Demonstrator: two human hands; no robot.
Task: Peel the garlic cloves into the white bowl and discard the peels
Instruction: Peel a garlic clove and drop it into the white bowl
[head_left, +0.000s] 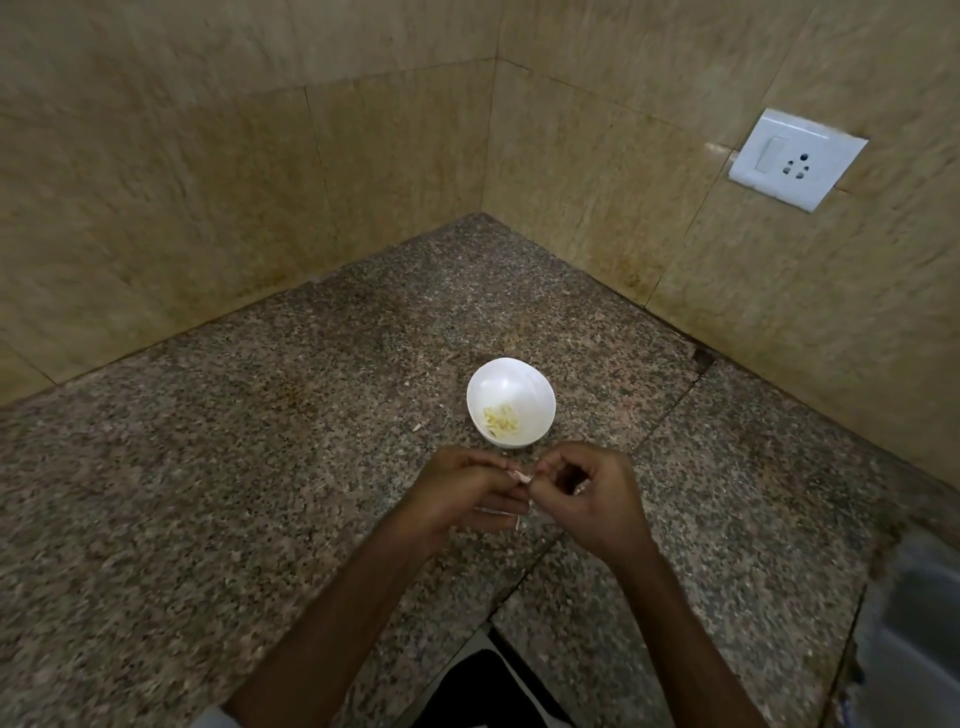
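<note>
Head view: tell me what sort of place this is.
Probably a kitchen corner: granite counter, tiled walls with a socket, a bowl of peeled garlic, and the left hand and right hand pinching a clove.

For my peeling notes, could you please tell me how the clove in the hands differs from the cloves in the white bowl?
Skin: the held clove shows pale pinkish peel; the bowl cloves look bare and yellowish. Place: the held clove is pinched between the left hand and right hand above the counter; the bowl cloves lie loose in the white bowl. Number: one held, several in the bowl. All are small garlic pieces.
</note>
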